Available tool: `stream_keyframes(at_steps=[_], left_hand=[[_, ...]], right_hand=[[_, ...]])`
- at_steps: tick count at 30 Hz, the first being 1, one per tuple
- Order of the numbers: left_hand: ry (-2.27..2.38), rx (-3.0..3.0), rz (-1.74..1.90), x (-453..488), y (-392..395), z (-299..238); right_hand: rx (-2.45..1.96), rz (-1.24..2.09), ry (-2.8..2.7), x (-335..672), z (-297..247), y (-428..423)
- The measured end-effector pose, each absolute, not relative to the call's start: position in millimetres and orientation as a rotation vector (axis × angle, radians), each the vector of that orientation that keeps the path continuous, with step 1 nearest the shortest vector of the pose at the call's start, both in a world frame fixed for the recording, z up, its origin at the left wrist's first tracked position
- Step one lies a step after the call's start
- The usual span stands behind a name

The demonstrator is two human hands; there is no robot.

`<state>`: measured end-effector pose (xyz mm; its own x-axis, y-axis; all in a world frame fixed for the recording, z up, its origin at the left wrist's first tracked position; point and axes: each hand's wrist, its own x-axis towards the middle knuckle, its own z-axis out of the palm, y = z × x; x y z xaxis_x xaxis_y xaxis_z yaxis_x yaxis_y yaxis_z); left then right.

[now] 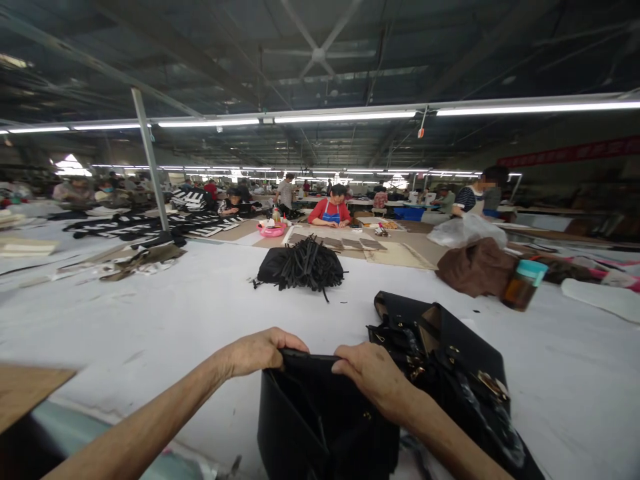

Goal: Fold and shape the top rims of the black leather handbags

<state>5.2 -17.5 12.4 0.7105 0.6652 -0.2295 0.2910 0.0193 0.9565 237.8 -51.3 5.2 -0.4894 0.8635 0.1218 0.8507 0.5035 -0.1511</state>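
A black handbag [320, 427] stands upright at the near edge of the white table [165, 320]. My left hand [260, 351] grips the bag's top rim on the left, fingers curled over the edge. My right hand [373, 377] grips the same rim on the right, fingers folded over it. Together they hold the bag's mouth. Just right of it lie more black handbags [450, 360] with gold fittings, piled against each other.
A bundle of black straps [305, 267] lies mid-table. A brown bag [475, 267], clear plastic and a teal-lidded jar [523, 283] sit at right. A brown board [25, 390] is at near left. Workers sit at far tables; a steel post [150, 160] stands left.
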Motion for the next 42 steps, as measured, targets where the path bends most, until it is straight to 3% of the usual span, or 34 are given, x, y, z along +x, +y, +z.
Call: stream_keyframes(at_steps=[15,42], left_hand=[[0.995,1.648,0.472,7.2,-20.5,7.3],[1.044,1.932,0.525,4.1,-30.1,9.3]], right_hand=[[-1.551,-0.185,-2.551,211.7,-0.9,-53.5],[-1.522,-0.104,-2.576,188.2,6.6,-59.2]])
